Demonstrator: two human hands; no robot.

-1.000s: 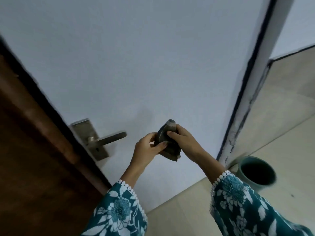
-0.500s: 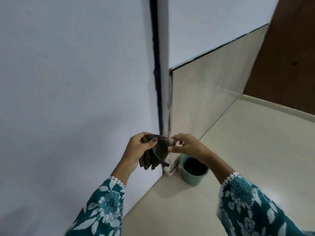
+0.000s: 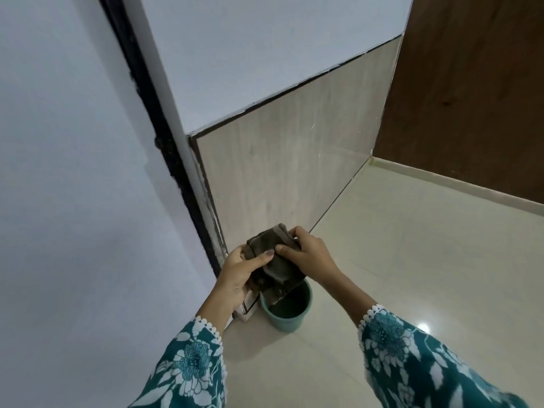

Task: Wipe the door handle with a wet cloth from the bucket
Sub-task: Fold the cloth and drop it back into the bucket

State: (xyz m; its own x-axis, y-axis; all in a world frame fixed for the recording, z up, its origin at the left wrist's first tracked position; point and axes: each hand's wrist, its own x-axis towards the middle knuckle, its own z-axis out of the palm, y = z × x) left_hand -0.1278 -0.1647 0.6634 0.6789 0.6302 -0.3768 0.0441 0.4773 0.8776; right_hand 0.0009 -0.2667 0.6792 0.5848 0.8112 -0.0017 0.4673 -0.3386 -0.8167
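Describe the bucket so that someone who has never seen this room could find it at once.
Follow the black door frame edge down to the pale tiled floor. The bucket stands there, at the foot of the beige wall panel and below the dark cloth held in both hands. It is small, round and teal-green, the only container in view.

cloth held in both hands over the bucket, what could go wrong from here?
1. The cloth is bunched between the left hand and right hand, only partly over the bucket; if wet, it may drip onto the glossy floor and leave a slip hazard.
2. The bucket sits close against the door frame; a careless dip might tip it.
3. The handle is out of view, so re-aiming is needed.
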